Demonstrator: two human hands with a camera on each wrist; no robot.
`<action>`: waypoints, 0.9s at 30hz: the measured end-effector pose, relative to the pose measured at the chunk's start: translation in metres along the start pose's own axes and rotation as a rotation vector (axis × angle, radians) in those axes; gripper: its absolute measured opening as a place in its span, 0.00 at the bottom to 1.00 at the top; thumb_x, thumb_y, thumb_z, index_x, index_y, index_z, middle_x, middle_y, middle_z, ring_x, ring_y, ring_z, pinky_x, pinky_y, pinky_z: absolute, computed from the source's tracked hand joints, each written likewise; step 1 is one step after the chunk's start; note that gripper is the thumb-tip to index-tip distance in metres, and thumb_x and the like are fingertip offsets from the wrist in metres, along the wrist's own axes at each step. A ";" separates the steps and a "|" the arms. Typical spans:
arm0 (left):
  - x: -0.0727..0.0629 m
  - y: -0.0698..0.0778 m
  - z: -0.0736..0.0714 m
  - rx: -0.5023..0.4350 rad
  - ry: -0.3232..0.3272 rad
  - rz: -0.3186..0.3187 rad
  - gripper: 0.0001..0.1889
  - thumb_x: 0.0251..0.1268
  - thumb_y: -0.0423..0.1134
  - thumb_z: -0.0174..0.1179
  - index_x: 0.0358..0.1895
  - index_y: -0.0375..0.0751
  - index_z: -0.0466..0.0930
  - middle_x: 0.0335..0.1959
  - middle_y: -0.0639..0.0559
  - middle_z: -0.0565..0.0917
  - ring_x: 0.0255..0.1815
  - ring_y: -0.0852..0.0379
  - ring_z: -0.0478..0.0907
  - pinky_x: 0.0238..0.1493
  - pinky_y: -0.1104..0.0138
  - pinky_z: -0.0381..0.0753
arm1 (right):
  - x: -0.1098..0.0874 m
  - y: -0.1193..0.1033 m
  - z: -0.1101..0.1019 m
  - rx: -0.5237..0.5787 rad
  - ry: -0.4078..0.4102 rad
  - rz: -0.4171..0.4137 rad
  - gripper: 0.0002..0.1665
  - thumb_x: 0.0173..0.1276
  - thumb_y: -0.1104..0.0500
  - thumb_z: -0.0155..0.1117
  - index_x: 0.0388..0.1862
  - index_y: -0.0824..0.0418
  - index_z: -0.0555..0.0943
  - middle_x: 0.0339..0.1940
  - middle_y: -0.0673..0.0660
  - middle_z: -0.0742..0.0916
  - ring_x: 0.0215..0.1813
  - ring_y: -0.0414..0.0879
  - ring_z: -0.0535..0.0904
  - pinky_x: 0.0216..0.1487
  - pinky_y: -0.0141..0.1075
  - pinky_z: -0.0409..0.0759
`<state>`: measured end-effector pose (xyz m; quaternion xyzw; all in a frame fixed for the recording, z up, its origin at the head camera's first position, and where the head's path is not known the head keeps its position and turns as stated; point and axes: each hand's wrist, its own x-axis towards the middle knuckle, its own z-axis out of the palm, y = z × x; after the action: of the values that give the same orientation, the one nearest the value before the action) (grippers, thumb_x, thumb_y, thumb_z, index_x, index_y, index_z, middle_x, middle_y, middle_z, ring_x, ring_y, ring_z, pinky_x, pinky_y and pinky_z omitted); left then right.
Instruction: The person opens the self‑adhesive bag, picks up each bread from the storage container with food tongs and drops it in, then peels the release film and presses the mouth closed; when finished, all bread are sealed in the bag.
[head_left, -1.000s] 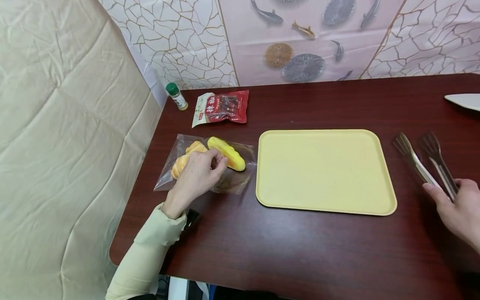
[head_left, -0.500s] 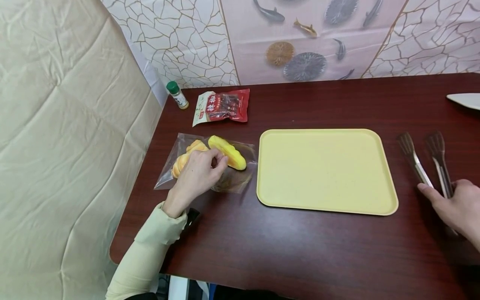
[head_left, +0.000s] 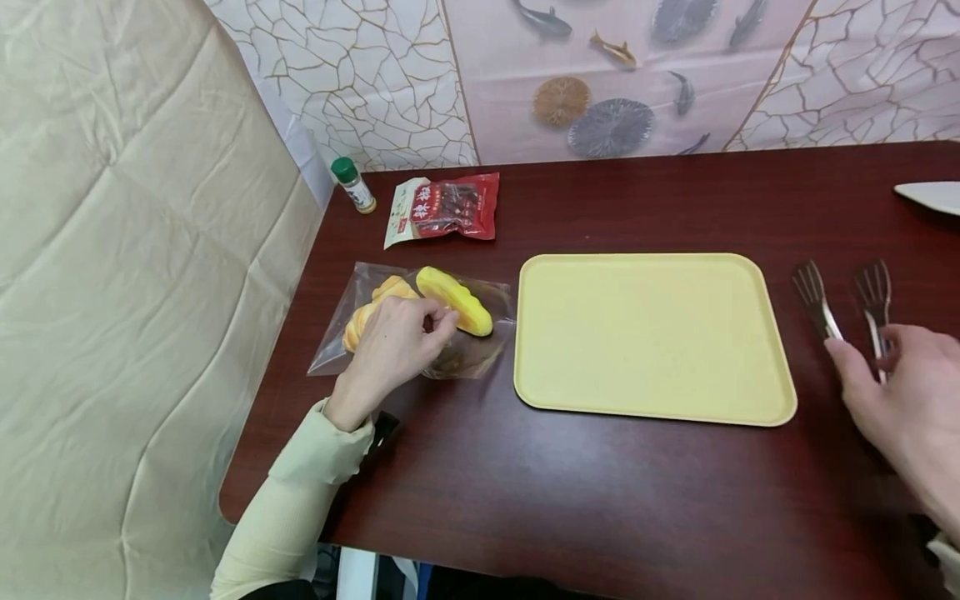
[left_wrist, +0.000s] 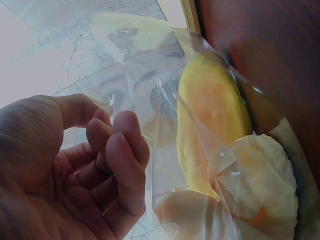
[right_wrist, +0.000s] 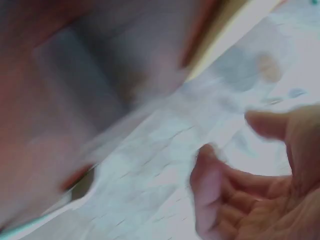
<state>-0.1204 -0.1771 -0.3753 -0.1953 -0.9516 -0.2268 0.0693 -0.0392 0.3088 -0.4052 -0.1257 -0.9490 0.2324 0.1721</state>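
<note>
My left hand (head_left: 393, 346) is over a clear plastic bag (head_left: 330, 357), pinching the film between curled fingers and thumb. Inside it are a long yellow bread roll (head_left: 472, 312) and a croissant-like roll (head_left: 393, 287). In the left wrist view the yellow roll (left_wrist: 215, 107) lies beside a pale, ridged roll (left_wrist: 265, 180), under the film. My right hand (head_left: 903, 392) is right at metal tongs with two fork-shaped ends (head_left: 812, 285); their handles are hidden behind it. In the blurred right wrist view that hand (right_wrist: 250, 195) has thumb and fingers spread apart.
A yellow tray (head_left: 652, 333) stands between my hands. Behind the bag lie a red snack packet (head_left: 457, 208) and a green-capped bottle (head_left: 354, 185). A white object (head_left: 933, 197) shows at the far right. A patterned cloth (head_left: 615, 50) backs the table, a beige cover (head_left: 135, 292) the left.
My right hand has slid forward along the tongs, covering more of them. Their ends now stand a little wider apart. My left hand and the bag have stayed put.
</note>
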 end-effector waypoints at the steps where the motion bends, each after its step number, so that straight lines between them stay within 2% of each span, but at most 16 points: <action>1: 0.000 0.000 0.000 0.001 -0.001 -0.001 0.22 0.74 0.40 0.65 0.17 0.48 0.72 0.13 0.57 0.68 0.18 0.57 0.65 0.25 0.65 0.60 | -0.001 -0.012 -0.003 -0.018 -0.032 -0.016 0.28 0.78 0.51 0.62 0.56 0.78 0.80 0.41 0.83 0.84 0.41 0.78 0.79 0.31 0.42 0.62; 4: 0.001 0.000 0.000 0.005 -0.007 -0.007 0.22 0.74 0.40 0.65 0.17 0.48 0.72 0.13 0.56 0.68 0.17 0.57 0.64 0.25 0.66 0.60 | -0.008 -0.045 -0.002 -0.039 -0.088 -0.145 0.20 0.78 0.53 0.65 0.54 0.70 0.85 0.36 0.73 0.90 0.30 0.71 0.82 0.23 0.41 0.63; 7: 0.001 0.000 0.000 0.008 -0.010 -0.009 0.23 0.74 0.41 0.65 0.16 0.48 0.71 0.12 0.56 0.67 0.16 0.57 0.63 0.24 0.65 0.58 | -0.019 -0.078 0.011 0.024 -0.076 -0.295 0.14 0.73 0.57 0.70 0.51 0.65 0.88 0.31 0.66 0.91 0.24 0.62 0.82 0.20 0.46 0.65; 11: 0.002 -0.001 0.001 0.003 -0.009 -0.001 0.24 0.74 0.40 0.65 0.16 0.48 0.71 0.12 0.57 0.66 0.16 0.57 0.63 0.25 0.65 0.58 | -0.033 -0.120 0.032 0.154 -0.028 -0.515 0.12 0.63 0.63 0.78 0.46 0.64 0.90 0.24 0.56 0.89 0.22 0.49 0.82 0.24 0.43 0.73; 14: 0.001 -0.001 0.002 -0.005 -0.009 0.001 0.23 0.74 0.40 0.65 0.16 0.48 0.72 0.12 0.57 0.67 0.17 0.57 0.64 0.26 0.65 0.59 | -0.043 -0.151 0.043 0.252 -0.081 -0.599 0.12 0.61 0.65 0.80 0.44 0.63 0.90 0.23 0.50 0.89 0.24 0.41 0.83 0.30 0.40 0.81; 20: 0.001 -0.001 0.002 -0.011 -0.009 0.000 0.22 0.75 0.41 0.66 0.17 0.48 0.74 0.13 0.57 0.69 0.18 0.57 0.66 0.27 0.65 0.61 | -0.064 -0.204 0.059 0.410 -0.261 -0.634 0.12 0.68 0.66 0.74 0.50 0.63 0.88 0.25 0.47 0.90 0.25 0.35 0.82 0.33 0.36 0.83; 24: 0.001 -0.001 0.001 -0.011 -0.001 0.010 0.21 0.75 0.41 0.67 0.18 0.47 0.75 0.13 0.56 0.70 0.18 0.57 0.66 0.26 0.65 0.61 | -0.080 -0.230 0.076 0.490 -0.466 -0.580 0.18 0.73 0.64 0.71 0.61 0.65 0.84 0.30 0.49 0.92 0.26 0.33 0.80 0.33 0.30 0.79; 27: 0.000 -0.001 0.001 -0.017 -0.007 0.008 0.21 0.75 0.40 0.67 0.19 0.46 0.77 0.13 0.55 0.71 0.17 0.58 0.66 0.25 0.66 0.61 | -0.091 -0.246 0.091 0.531 -0.637 -0.526 0.28 0.78 0.62 0.68 0.73 0.69 0.76 0.36 0.51 0.93 0.30 0.33 0.81 0.38 0.29 0.79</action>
<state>-0.1211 -0.1776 -0.3762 -0.2004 -0.9492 -0.2338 0.0653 -0.0307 0.0316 -0.3863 0.2440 -0.8619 0.4420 -0.0479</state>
